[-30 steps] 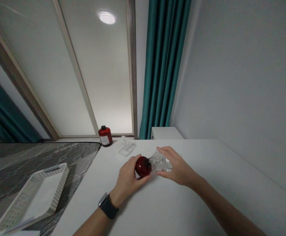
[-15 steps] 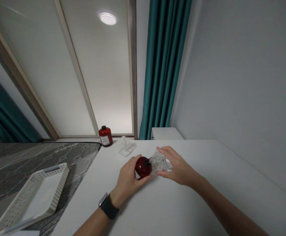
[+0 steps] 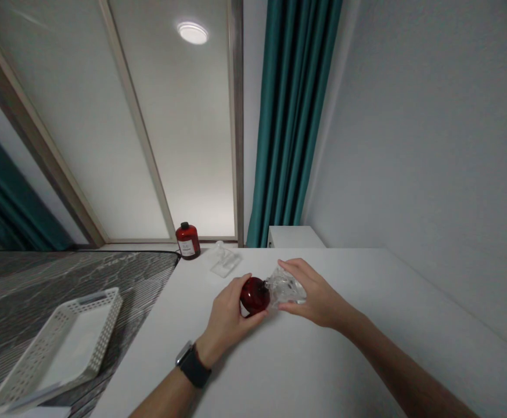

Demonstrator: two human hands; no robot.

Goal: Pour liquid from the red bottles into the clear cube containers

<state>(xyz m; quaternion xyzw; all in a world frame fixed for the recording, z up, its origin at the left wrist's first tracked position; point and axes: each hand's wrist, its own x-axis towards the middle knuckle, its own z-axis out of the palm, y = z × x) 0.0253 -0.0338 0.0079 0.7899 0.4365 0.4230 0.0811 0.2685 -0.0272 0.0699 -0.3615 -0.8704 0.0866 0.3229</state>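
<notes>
My left hand (image 3: pixel 227 316), with a dark watch on its wrist, is wrapped around a small dark red bottle (image 3: pixel 254 295) lying on its side on the white table (image 3: pixel 366 348). My right hand (image 3: pixel 318 296) grips a crinkled clear plastic bag (image 3: pixel 284 288) at the bottle's top end. The bag touches the bottle's neck; how far the bottle sits inside it I cannot tell.
A second red bottle with a black cap (image 3: pixel 187 240) stands at the table's far left corner. A clear plastic piece (image 3: pixel 224 260) lies near it. A white perforated basket (image 3: pixel 59 348) rests on the grey patterned surface at left. A teal curtain (image 3: pixel 292 116) hangs behind.
</notes>
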